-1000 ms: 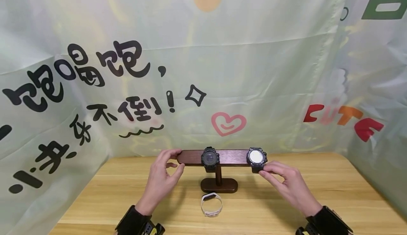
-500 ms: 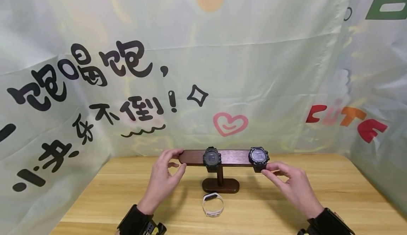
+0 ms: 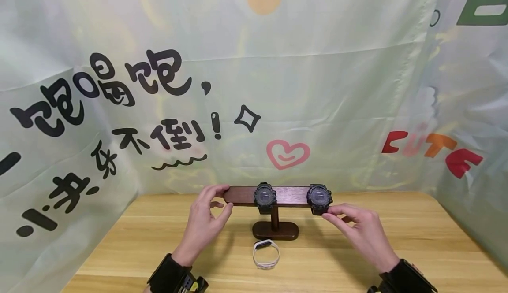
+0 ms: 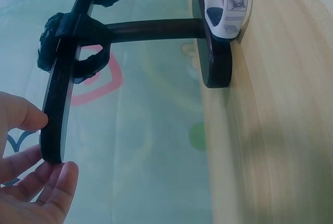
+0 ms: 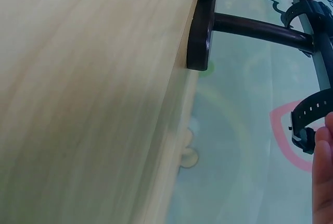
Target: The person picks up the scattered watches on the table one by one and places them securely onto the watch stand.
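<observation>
"Biggest down, quick."
"Pale printed backdrop (image 3: 337, 90) behind, wooden table (image 3: 428, 240) below it. Next, dark brown stand (image 3: 274, 218), upright near the table's far edge, about midway between its far corners."
"Hands?"
"Well apart, one toward each end of the stand's bar (image 3: 293, 196). Left hand (image 3: 204, 216), far-left corner side: thumb and fingers pinch the bar's bare end. Right hand (image 3: 359, 227), far-right corner side: thumb and fingertips pinch the strap of the right watch (image 3: 319, 198)."
"Watches?"
"Two, black, chunky, straps looped around the bar. The pinched one sits near the bar's right end; left watch (image 3: 264, 197) sits just left of the post, nobody touching it."
"Smallest?"
"Slim pale wristband (image 3: 263, 245), dark screen, forming a loop. On the table just in front of the stand's base (image 3: 283, 232), on the near-edge side. Left wrist view: small printed pictures on its strap."
</observation>
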Demonstrator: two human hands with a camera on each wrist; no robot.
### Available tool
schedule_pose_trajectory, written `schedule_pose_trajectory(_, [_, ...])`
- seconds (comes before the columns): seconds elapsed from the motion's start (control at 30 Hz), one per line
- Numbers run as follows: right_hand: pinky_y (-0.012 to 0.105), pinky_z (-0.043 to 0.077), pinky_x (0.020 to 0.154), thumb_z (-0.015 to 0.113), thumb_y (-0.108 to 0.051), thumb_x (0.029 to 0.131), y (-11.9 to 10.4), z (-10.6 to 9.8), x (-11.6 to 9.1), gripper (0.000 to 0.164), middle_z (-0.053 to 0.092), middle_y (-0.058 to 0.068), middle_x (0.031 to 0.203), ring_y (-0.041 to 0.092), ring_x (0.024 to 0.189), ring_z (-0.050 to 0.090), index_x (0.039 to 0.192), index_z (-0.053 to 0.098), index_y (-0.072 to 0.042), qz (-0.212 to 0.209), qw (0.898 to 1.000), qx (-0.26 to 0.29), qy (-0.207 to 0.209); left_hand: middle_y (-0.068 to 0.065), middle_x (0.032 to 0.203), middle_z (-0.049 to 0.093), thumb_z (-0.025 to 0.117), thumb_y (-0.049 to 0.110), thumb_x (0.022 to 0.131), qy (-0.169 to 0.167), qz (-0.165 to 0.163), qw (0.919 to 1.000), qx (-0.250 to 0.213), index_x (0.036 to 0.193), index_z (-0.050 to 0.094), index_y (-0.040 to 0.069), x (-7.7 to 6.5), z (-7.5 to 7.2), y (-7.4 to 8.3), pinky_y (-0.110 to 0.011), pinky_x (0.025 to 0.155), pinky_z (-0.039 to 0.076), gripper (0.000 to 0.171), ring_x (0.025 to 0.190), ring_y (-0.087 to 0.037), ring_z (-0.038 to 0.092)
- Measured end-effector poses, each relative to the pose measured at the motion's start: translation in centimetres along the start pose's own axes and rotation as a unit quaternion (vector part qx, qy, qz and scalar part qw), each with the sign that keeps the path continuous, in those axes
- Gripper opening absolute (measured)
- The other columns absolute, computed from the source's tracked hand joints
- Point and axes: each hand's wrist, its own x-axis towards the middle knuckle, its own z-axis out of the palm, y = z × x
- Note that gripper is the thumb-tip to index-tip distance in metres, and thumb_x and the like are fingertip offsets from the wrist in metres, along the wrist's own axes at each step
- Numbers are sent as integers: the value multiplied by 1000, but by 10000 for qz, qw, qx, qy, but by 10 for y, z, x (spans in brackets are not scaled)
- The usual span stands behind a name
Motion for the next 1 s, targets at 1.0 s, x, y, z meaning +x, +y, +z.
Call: schedule_pose_trajectory(1.0, [10, 58, 68, 87, 1, 83, -18, 16, 5, 27, 82, -7, 91, -2, 82, 73, 100, 87, -21, -227, 9992, 325, -91, -11, 128, 68, 80, -4, 89, -29, -40, 9999, -113, 131, 71, 4, 0, 1, -1, -39, 86, 68, 43, 111, -25, 69])
